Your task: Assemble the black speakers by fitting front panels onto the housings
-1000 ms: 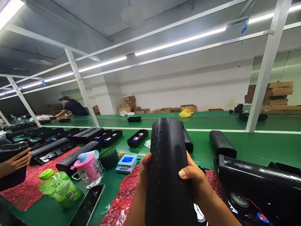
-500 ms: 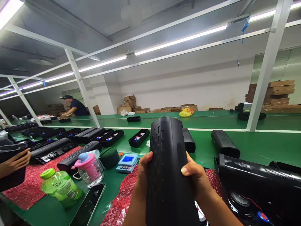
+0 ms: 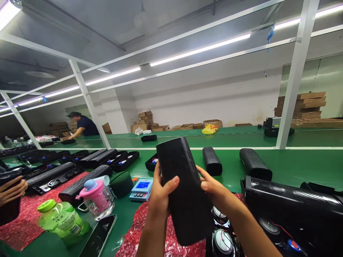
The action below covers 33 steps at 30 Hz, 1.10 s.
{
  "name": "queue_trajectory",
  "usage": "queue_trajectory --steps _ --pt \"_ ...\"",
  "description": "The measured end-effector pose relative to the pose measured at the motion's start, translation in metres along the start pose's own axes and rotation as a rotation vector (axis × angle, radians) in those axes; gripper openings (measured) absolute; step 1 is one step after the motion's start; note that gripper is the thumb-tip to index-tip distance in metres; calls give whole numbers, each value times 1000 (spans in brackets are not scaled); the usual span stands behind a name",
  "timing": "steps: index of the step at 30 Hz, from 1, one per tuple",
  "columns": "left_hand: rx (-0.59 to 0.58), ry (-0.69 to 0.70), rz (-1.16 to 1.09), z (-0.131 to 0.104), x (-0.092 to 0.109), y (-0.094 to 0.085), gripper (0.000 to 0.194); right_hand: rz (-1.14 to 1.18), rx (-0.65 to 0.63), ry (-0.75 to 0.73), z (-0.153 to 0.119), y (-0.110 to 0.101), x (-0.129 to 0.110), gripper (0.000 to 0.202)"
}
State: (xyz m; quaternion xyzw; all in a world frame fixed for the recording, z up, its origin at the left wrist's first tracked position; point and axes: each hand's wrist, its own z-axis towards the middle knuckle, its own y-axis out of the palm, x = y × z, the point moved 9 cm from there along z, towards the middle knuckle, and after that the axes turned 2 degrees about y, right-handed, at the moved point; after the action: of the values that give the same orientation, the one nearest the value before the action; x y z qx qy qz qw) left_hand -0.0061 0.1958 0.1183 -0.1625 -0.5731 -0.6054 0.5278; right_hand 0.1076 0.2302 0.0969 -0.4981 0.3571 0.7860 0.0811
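I hold a black plastic speaker housing up in front of me, tilted, with a smooth flat face turned towards me. My left hand grips its left edge, thumb lying across the face. My right hand is closed on its right edge, where the fingers are partly hidden. Below it, two round speaker drivers with red wires sit in a black panel. Red bubble wrap lies under my forearms.
To the right is a glossy black speaker body. At left stand a green bottle, a pink-lidded jar, a phone and a blue meter. Another person's hand is at the far left. Black housings line the bench.
Between my hands the housing has turned from its patterned, rounded side to its smooth flat face. It has also tilted to the left, uncovering the drivers below.
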Motion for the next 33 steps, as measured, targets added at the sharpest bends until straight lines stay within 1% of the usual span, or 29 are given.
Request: queue_trajectory --steps 1,2,3,6,8,10,11,13,15,19,22,24,25,27,30,32,33 --pt "54 55 48 -3 5 -1 94 -10 16 -19 3 -3 2 77" --pt "100 80 62 -7 8 -1 98 -7 25 -24 6 -7 5 79" --pt "131 77 46 -11 8 -1 96 10 27 -7 9 -12 11 77" --pt "177 38 -67 -23 9 3 83 151 9 142 16 -31 37 58" --pt "183 80 -77 -30 15 4 80 249 20 202 17 -46 49 53" --pt "151 157 -54 -34 23 7 78 306 27 206 17 -55 54 58" --pt "130 195 -38 -35 25 9 77 327 22 199 16 -56 54 62" --pt "104 247 -6 -38 28 10 76 367 -7 190 14 -50 53 70" --pt "103 265 12 -40 27 11 72 389 -30 183 11 -41 50 73" --pt "131 329 7 -45 29 10 61 399 34 133 4 -27 46 65" --pt "138 382 37 -39 35 5 60 418 76 162 0 -16 50 66" --pt "148 387 81 -27 42 -5 60 416 122 164 1 -14 50 62" --pt "164 389 101 -21 48 -14 58 407 161 137 4 -16 46 59" --pt "236 423 108 -10 65 -39 52 371 283 53 16 -30 30 52" --pt "393 545 40 -6 96 -82 37 240 524 -39 48 -66 -1 42" --pt "492 626 -20 -12 113 -106 30 124 653 -33 77 -95 -16 38" --pt "528 654 -50 -15 118 -114 27 70 704 -4 92 -110 -19 38"
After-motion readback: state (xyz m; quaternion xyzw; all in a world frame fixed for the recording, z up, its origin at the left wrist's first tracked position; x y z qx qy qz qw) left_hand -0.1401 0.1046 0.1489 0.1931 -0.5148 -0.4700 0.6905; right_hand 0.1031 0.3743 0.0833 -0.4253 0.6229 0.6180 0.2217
